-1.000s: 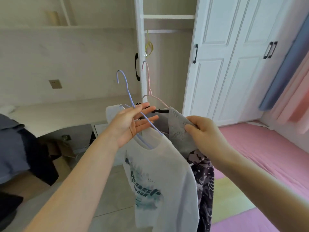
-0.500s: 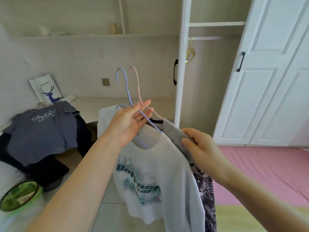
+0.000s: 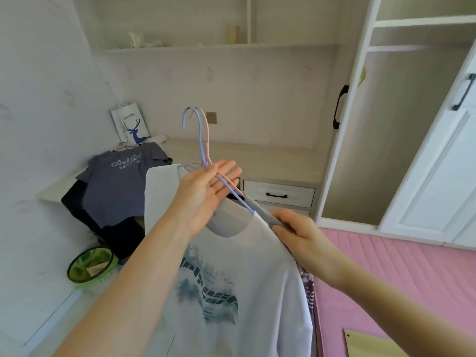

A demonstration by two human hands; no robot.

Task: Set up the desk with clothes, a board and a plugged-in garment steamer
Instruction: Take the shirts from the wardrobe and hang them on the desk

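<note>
A white printed T-shirt (image 3: 231, 279) hangs from a blue hanger (image 3: 198, 140), beside a pink hanger (image 3: 206, 132) that carries a grey garment (image 3: 268, 217) and a dark patterned one behind it. My left hand (image 3: 206, 194) holds both hangers at their necks, fingers stretched out. My right hand (image 3: 301, 235) pinches the grey garment at the shoulder. The desk (image 3: 257, 155) lies ahead, with a grey-blue T-shirt (image 3: 121, 181) draped over dark clothes on its left end. A wooden board corner (image 3: 373, 343) shows at the bottom right.
A white deer-print paper bag (image 3: 130, 123) leans on the wall above the desk, near a wall socket (image 3: 211, 118). A green bin (image 3: 90, 265) stands on the floor at left. An open wardrobe (image 3: 386, 124) is right; a pink mat (image 3: 412, 274) covers the floor.
My view has swung left toward the desk, so the pile of clothes, the paper bag and the green bin came into sight. Both hands keep hold of the hangers and garments.
</note>
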